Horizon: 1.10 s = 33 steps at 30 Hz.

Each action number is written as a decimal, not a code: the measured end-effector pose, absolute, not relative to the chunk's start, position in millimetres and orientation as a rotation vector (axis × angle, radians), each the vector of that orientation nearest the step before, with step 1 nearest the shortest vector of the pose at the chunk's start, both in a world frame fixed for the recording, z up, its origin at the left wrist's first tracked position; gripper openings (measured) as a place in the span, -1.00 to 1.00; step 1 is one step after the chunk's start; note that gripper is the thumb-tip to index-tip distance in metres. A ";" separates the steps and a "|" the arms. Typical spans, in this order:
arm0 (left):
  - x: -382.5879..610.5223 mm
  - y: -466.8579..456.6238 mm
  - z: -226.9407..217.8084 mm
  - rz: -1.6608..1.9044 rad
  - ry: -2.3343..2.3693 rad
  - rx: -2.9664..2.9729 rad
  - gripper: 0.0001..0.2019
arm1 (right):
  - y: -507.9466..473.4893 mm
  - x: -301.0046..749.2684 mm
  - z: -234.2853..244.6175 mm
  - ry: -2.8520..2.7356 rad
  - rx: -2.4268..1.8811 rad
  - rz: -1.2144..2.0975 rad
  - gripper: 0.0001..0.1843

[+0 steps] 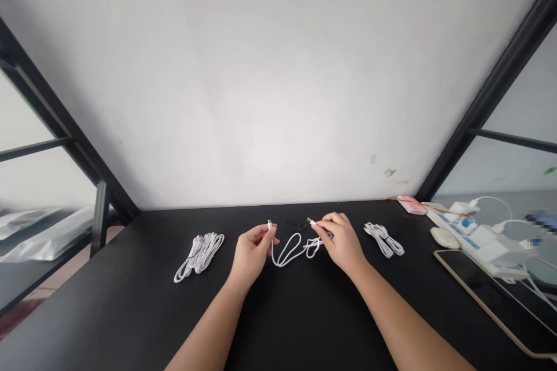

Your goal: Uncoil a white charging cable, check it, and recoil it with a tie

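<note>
A white charging cable point(285, 261) lies loosely looped on the black desk, its two ends raised in my hands. My left hand point(253, 249) pinches one end, with the metal plug tip pointing up. Between thumb and fingers, my right hand point(342, 242) grips the other plug, which points up and to the left. Part of the cable's bunched length is hidden by the right hand. Left of my hands rests a bundle of folded white cables point(201, 254). Another folded white cable point(384, 240) lies to the right. Small dark ties point(296, 224) sit behind the held cable.
On the right are a power strip point(465, 236) with white chargers, a white rounded case point(444, 238), a tablet point(487, 295) and a pink item point(412, 204). A white wall point(278, 98) stands behind the black desk point(143, 301). Black metal frames point(100, 220) flank both sides.
</note>
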<state>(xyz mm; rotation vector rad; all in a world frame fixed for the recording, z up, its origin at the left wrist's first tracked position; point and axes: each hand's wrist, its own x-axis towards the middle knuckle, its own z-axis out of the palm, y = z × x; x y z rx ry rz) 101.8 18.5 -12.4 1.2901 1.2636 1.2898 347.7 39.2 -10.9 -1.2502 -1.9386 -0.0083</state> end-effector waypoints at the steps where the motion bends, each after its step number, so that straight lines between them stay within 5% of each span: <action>1: 102.1 18.1 -12.0 1.296 1.263 1.301 -0.48 | 38.5 344.8 -11.2 -1.880 -1.239 0.065 -0.64; 7: 105.6 14.9 -8.7 1.270 1.216 1.316 -0.52 | 32.2 328.5 -10.7 -1.613 -1.229 0.729 -0.55; 13: 109.4 11.4 -4.0 1.258 1.149 1.284 -0.54 | 30.1 319.4 -13.7 -1.469 -1.048 1.047 -0.57; 33: 110.8 10.9 -0.7 1.291 1.142 1.238 -0.53 | 26.6 322.1 -9.1 -1.590 -1.086 0.968 -0.59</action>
